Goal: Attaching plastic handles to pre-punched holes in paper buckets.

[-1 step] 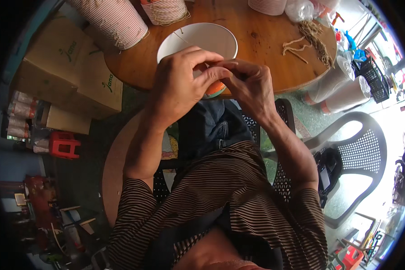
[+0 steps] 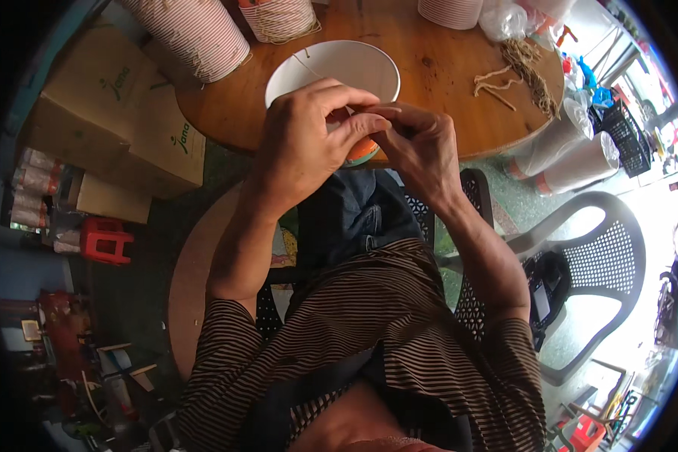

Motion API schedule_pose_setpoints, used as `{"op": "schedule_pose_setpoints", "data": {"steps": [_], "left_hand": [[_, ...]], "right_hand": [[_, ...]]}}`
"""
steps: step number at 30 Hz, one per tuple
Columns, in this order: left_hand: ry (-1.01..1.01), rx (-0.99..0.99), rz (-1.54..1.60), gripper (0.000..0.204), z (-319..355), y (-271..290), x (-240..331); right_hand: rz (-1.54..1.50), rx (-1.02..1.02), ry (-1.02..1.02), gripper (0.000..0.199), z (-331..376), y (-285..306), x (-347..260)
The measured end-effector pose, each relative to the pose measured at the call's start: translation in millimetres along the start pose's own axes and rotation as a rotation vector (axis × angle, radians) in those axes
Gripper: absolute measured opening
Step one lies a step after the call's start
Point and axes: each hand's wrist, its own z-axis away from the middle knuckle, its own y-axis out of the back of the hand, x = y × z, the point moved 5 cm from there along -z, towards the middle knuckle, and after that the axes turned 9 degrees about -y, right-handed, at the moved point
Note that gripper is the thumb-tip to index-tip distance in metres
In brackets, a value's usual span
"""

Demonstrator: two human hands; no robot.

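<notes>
A large white paper bucket (image 2: 331, 64) with a coloured outer side stands at the near edge of the table, its mouth facing up. A short tan cord end (image 2: 303, 62) pokes through its wall at the far left of the rim. My left hand (image 2: 301, 139) and my right hand (image 2: 422, 143) meet at the bucket's near rim. The thumb and fingers of each are pinched together, tip against tip. What they pinch is too small and covered by the fingers to make out. An orange and green patch of the bucket's outside (image 2: 363, 151) shows below the fingertips.
On the wooden table (image 2: 437, 83) are stacks of nested paper buckets (image 2: 196, 38) with cords, plus a bundle of loose tan cords (image 2: 531, 68) at right. Cardboard boxes (image 2: 120, 113) stand left. A plastic chair (image 2: 603, 264) and wrapped white stacks (image 2: 580, 162) are on the right.
</notes>
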Motion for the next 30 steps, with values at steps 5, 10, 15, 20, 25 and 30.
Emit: {"op": "schedule_pose_setpoints", "data": {"steps": [5, 10, 15, 20, 25, 30], "left_hand": [[-0.019, 0.123, 0.091, 0.011, 8.4, -3.7, -7.6], [-0.08, 0.249, 0.042, 0.007, 16.2, -3.8, -7.8], [-0.111, 0.295, 0.042, 0.007, 19.7, -5.1, -8.6], [-0.303, 0.411, -0.045, 0.015, 29.8, -10.6, -10.0], [-0.467, 0.474, -0.146, 0.02, 41.6, -13.6, -19.7], [-0.539, 0.536, -0.217, 0.024, 51.3, -3.0, -25.4]], "right_hand": [[0.019, -0.025, -0.103, 0.02, 7.0, -4.8, -1.4], [0.124, -0.059, -0.072, 0.016, 11.3, -6.5, -6.6], [0.126, -0.018, -0.114, 0.015, 12.5, -2.2, -4.0], [0.086, -0.038, -0.027, 0.013, 11.4, -4.7, 2.3], [0.094, -0.061, -0.033, 0.013, 13.4, -9.3, 4.7], [0.08, -0.124, -0.067, 0.013, 18.6, -26.2, -2.2]]}}
